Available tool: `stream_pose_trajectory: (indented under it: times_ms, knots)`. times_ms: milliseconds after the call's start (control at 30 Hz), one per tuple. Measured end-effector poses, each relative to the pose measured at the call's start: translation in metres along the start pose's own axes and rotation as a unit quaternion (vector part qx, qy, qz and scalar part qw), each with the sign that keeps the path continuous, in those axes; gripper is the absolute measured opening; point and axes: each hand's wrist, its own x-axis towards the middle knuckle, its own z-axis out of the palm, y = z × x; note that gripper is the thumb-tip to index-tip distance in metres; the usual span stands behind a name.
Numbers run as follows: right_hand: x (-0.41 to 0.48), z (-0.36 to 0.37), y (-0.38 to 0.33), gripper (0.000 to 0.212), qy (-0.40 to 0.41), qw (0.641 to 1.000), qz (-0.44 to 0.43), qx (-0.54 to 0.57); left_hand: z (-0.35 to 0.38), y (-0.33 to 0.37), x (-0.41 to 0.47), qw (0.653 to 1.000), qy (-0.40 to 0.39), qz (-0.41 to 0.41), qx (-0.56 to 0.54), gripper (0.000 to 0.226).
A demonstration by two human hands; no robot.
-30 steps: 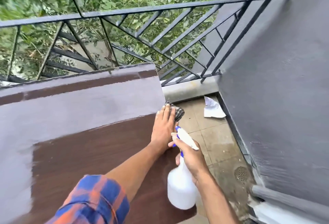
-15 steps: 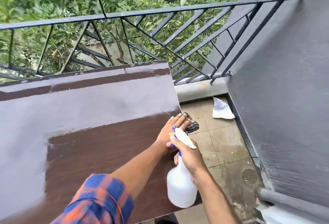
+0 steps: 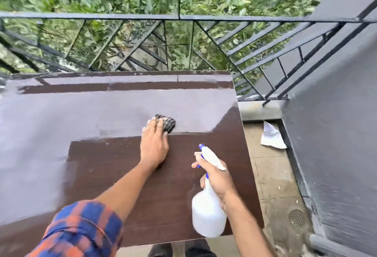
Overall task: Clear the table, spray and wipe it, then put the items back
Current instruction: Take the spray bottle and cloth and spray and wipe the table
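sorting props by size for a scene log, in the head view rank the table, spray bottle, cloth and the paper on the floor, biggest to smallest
1. table
2. spray bottle, though it sits nearest the camera, so it may look oversized
3. crumpled paper, farther off on the floor
4. checked cloth, partly hidden under the left hand, so unsure against the paper

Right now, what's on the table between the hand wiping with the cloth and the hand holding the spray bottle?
Nothing: the head view shows only bare brown tabletop between the left hand on the cloth and the right hand gripping the spray bottle.
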Motion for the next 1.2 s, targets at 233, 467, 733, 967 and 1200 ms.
stream_pose_trajectory:
  times_ms: [233, 467, 733, 967, 1200]
  knots:
    - [-0.023, 0.078, 0.012, 0.01, -0.068, 0.996, 0.01, -0.058, -0.058, -0.139, -0.039, 0.983, 0.079, -0.162, 0.028, 0.053]
    - [-0.045, 0.121, 0.032, 0.008, -0.096, 0.99, 0.028, -0.097, -0.071, -0.166, -0.072, 0.98, 0.085, -0.182, -0.002, 0.055]
    - [-0.056, 0.104, 0.039, 0.018, -0.088, 0.989, 0.023, -0.119, -0.042, -0.098, -0.084, 0.976, 0.087, -0.197, -0.029, 0.06]
    - [-0.05, 0.054, 0.045, 0.012, -0.063, 0.993, 0.027, -0.097, 0.003, 0.003, -0.098, 0.996, 0.013, -0.077, -0.043, 0.06]
    - [-0.038, -0.025, 0.048, 0.015, -0.001, 0.999, 0.019, -0.047, 0.054, 0.112, -0.09, 0.99, -0.114, 0.037, -0.068, 0.066]
